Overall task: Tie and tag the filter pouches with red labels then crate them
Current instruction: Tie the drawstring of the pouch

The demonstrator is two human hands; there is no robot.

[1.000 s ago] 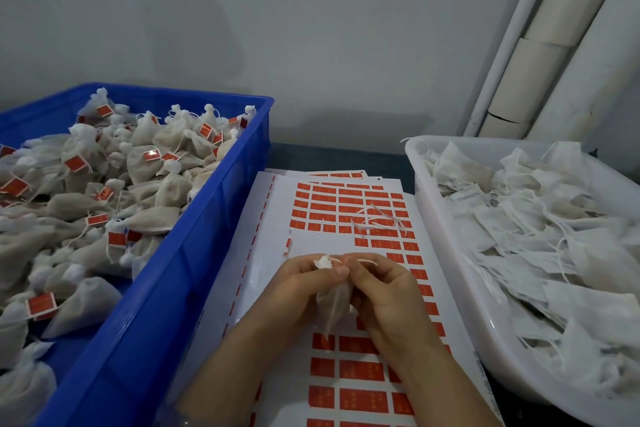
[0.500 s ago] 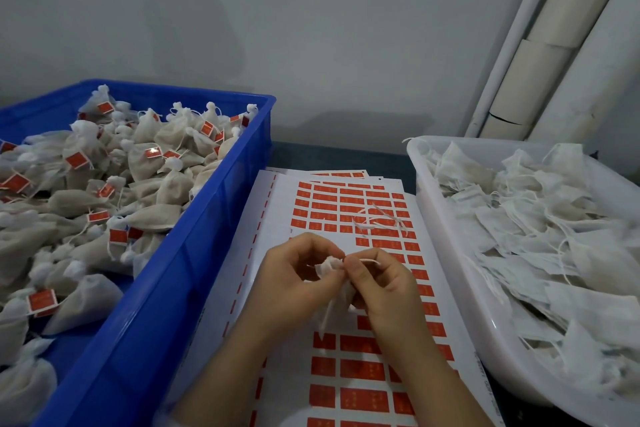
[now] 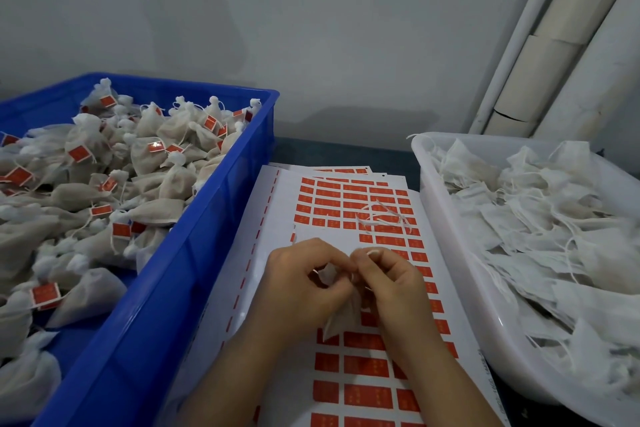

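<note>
Leftmost, a deep blue plastic crate (image 3: 207,253) is holding a heap of tied white filter pouches with red labels (image 3: 156,211). Beside it, over the white sheet of red sticker labels (image 3: 284,204), the left hand (image 3: 304,284) and right hand (image 3: 391,284) are pinching the neck of one small white mesh pouch (image 3: 341,319), fingers curled tight. Rightmost, a white plastic tub (image 3: 460,270) is carrying flat untied pouches (image 3: 554,236).

- I'm looking at a small packing workshop: a blue crate (image 3: 207,253) heaped with tagged pouches (image 3: 149,149).
- A white tub (image 3: 446,229) of flat ones, red label sheets (image 3: 349,199) between.
- Bare wall (image 3: 311,28), exposed pipes (image 3: 540,73) behind.
</note>
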